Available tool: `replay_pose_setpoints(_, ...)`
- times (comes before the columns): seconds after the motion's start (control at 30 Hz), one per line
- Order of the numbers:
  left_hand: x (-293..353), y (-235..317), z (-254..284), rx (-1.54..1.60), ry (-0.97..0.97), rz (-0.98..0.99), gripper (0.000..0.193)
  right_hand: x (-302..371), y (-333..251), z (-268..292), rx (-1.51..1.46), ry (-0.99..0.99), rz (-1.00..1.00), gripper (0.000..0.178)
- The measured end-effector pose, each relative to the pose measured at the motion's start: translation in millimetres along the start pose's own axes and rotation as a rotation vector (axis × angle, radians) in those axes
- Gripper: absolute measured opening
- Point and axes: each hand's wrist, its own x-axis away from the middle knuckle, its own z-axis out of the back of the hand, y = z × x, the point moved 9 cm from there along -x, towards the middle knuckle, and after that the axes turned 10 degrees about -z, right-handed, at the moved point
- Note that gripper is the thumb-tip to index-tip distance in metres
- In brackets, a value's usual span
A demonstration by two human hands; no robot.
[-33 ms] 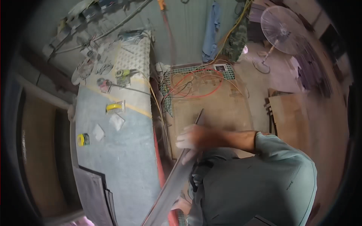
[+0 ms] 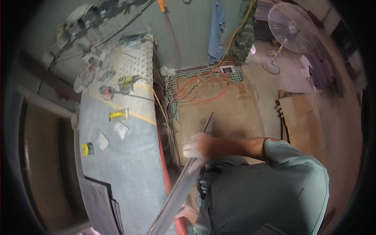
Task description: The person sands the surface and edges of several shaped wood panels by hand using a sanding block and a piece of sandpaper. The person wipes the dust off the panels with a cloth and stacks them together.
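A long, flat grey panel (image 2: 178, 197) with a thin dark edge slants from the lower middle up toward the floor mat, beside the workbench. My right hand (image 2: 197, 148) lies across its edge near the upper end, fingers wrapped round it. Those fingers look whitish and somewhat blurred. Low in the picture, next to the panel, a bit of bare skin shows, perhaps my left hand (image 2: 188, 213); its fingers are hidden. On the workbench (image 2: 129, 168), left of the panel, lie a yellow-handled tool (image 2: 118, 114), two white pads (image 2: 121, 130) and a yellow tape measure (image 2: 87, 149).
Dark flat panels (image 2: 100, 199) rest at the bench's near left. A green power tool (image 2: 125, 81) and a reddish one (image 2: 106, 93) sit farther back. An orange hose (image 2: 227, 92) coils over the brown floor sheet (image 2: 235, 121). A fan (image 2: 291, 28) stands far right.
The panel has turned slightly, so more of its face shows beyond my right hand. My right hand keeps its hold on it. The whole view has shifted a little.
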Motion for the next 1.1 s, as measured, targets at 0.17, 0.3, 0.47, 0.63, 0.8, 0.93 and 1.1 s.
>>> replay_pose_setpoints(0.17,12.6,-73.6,-121.9,-0.092,-0.182,0.083,0.055,40.5,28.7,69.3,-0.256,0.359,-0.192,0.056)
replay_pose_setpoints(0.3,30.6,-152.5,-223.5,-0.158,-0.315,0.151,0.053,83.5,114.3,147.2,-0.285,0.664,-0.425,0.065)
replay_pose_setpoints(0.47,76.0,-267.1,-336.3,-0.174,-0.47,0.341,0.048,198.5,259.6,216.9,-0.365,0.967,-0.655,0.044)
replay_pose_setpoints(0.63,100.7,-372.6,-395.2,-0.146,-0.594,0.625,0.063,345.0,361.2,213.6,-0.496,1.297,-0.691,0.047)
replay_pose_setpoints(0.8,82.5,-481.7,-416.0,-0.155,-0.463,0.986,0.065,476.8,434.6,186.3,-0.576,1.67,-0.763,0.078)
replay_pose_setpoints(0.93,64.2,-529.8,-444.4,-0.301,-0.59,0.975,0.052,532.9,455.8,157.8,-1.056,1.827,-0.923,0.058)
replay_pose_setpoints(1.1,52.0,-581.7,-477.9,-0.555,-0.615,0.974,0.049,560.5,502.1,99.9,-1.244,1.726,-1.383,0.015)
